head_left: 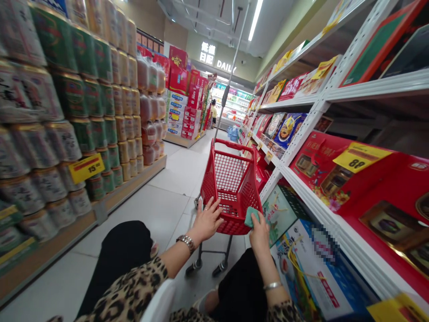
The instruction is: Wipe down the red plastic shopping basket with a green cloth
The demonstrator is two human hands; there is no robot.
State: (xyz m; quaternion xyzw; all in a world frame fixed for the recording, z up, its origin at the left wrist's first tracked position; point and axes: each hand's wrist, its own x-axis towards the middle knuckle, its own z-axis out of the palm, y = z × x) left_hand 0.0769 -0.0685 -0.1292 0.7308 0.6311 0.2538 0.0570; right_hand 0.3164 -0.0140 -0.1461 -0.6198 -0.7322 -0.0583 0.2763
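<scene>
A red plastic shopping cart [231,167] on dark wheels stands right in front of me, its lattice basket showing nothing inside. My left hand [207,219], with a metal watch at the wrist, reaches to the basket's near rim with fingers spread; whether it presses on the rim I cannot tell. At the basket's near right corner, my right hand [259,230] grips a folded green cloth [251,217] against the red plastic. A silver bangle circles that wrist.
Stacked drink cans [97,94] line the left side. White shelves [303,120] with red gift boxes [335,179] run close along the right, with large boxes [311,268] below. Ahead are a red box display [182,89] and a distant person [213,112]. A thin pole [231,71] rises behind the cart.
</scene>
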